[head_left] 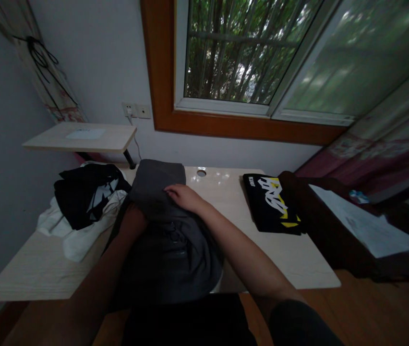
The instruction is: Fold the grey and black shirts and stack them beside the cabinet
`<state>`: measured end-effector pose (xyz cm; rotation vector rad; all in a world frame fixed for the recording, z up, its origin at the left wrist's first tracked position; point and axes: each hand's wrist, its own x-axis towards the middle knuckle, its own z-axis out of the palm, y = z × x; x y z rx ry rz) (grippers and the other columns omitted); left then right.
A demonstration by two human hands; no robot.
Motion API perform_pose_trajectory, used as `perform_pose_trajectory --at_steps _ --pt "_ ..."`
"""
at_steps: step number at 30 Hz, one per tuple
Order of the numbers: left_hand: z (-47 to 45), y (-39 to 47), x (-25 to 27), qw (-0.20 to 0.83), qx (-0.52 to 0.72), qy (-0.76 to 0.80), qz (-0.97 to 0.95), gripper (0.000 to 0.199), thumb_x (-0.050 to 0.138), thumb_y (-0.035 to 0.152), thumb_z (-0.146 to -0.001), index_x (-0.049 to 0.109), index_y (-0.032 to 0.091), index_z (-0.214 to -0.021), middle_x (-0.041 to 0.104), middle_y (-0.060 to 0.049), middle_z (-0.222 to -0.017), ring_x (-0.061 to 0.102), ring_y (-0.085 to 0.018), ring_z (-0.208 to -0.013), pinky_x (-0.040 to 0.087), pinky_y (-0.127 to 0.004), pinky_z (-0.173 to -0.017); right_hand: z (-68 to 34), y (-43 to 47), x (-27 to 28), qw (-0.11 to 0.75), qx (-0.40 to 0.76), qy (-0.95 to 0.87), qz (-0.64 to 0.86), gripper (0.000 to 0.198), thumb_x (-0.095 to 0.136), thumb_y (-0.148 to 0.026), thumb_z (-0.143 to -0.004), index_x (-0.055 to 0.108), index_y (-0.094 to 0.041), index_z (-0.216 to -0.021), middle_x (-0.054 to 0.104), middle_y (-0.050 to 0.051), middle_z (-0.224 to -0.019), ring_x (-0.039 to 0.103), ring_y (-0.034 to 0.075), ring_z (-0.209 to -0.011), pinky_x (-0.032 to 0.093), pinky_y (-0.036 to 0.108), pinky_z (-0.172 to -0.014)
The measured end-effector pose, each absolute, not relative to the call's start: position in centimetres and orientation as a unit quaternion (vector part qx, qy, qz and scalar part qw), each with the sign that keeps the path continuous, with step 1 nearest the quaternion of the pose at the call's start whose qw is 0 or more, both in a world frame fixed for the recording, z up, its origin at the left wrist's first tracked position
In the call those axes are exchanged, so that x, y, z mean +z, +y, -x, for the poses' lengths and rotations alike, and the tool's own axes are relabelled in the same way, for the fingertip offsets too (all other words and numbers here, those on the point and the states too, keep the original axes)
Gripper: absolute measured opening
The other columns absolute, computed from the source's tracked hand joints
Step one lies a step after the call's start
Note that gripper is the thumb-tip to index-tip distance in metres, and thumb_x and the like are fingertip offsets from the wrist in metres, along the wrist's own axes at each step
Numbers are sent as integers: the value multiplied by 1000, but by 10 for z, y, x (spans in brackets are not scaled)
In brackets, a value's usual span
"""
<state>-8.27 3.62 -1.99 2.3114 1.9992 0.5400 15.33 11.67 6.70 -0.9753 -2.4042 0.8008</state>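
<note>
A dark grey T-shirt [197, 259] with a small print lies partly folded at the front of the table, its lower part bunched and wrinkled. Its far end forms a smooth, flat fold [159, 170]. My right hand [183, 196] is on top of the shirt near that fold, with the fingers curled in and closed on the cloth. My left hand [136, 220] reaches to the left side of the same fold. Dark cloth and shadow hide its fingers, so its grip does not show.
Left of the shirt is a loose pile of black clothing [78, 202] and white clothing [80, 242]. A low shelf [111, 139] rises behind it. On the right lies a folded black shirt [255, 206] with white and yellow print. Beyond stands a dark brown piece of furniture [319, 230] with a paper sheet [363, 221].
</note>
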Motion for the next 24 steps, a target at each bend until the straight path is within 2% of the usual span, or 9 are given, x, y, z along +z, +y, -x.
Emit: perform_pose_trajectory --at_steps 3,5,9,12,14,17,20,22,24 --pt "84 37 -20 11 147 635 -759 46 55 28 -87 65 15 -130 64 -15 -139 51 -32 -137 32 -45 -121 -192 124 50 202 273 -820 461 28 57 -17 -95 68 -15 -121 68 13 -118 64 22 -109 47 37 -100" --pt "84 38 -21 10 144 636 -758 45 55 27 -87 64 14 -130 63 -16 -139 49 -33 -138 32 -46 -121 -207 123 40 195 291 -787 508 31 64 -23 -92 64 -15 -122 69 12 -111 66 21 -101 50 33 -91" --pt "84 38 -22 12 145 637 -757 47 55 29 -88 63 14 -132 62 -17 -140 50 -33 -138 32 -48 -121 -214 114 25 194 388 -720 541 54 69 -38 -90 49 -18 -137 71 3 -87 66 17 -68 51 28 -65" --pt "85 37 -22 9 149 629 -763 48 56 28 -89 62 13 -134 60 -17 -144 49 -33 -140 30 -48 -123 -207 108 19 183 454 -696 525 74 70 -46 -88 34 -23 -149 72 3 -90 59 13 -50 49 28 -54" --pt "85 37 -22 8 158 624 -765 49 55 28 -90 61 12 -136 59 -18 -145 48 -33 -141 29 -47 -123 -203 105 17 179 456 -704 514 86 75 -45 -85 29 -23 -154 73 8 -104 60 13 -52 51 29 -57" --pt "86 38 -23 9 158 629 -761 51 53 30 -91 59 12 -138 58 -17 -146 46 -32 -142 30 -47 -123 -202 102 15 179 437 -722 506 101 80 -37 -79 22 -19 -159 69 15 -121 68 19 -74 55 33 -72" --pt "85 38 -23 14 174 627 -759 53 52 32 -91 57 14 -140 59 -15 -145 45 -31 -143 29 -45 -124 -207 100 14 180 456 -728 479 110 81 -31 -76 14 -20 -163 67 14 -125 69 22 -90 56 35 -81" --pt "84 39 -22 23 197 621 -758 52 51 32 -91 57 13 -140 58 -15 -145 45 -30 -142 30 -44 -124 -213 100 13 186 490 -721 454 112 80 -29 -76 11 -24 -163 69 10 -122 69 20 -86 57 33 -76" --pt "84 39 -19 32 223 631 -743 49 51 29 -90 59 14 -136 59 -16 -143 48 -31 -139 33 -44 -122 -217 100 12 186 529 -710 427 108 78 -29 -77 11 -28 -163 70 6 -114 65 16 -72 55 29 -65"
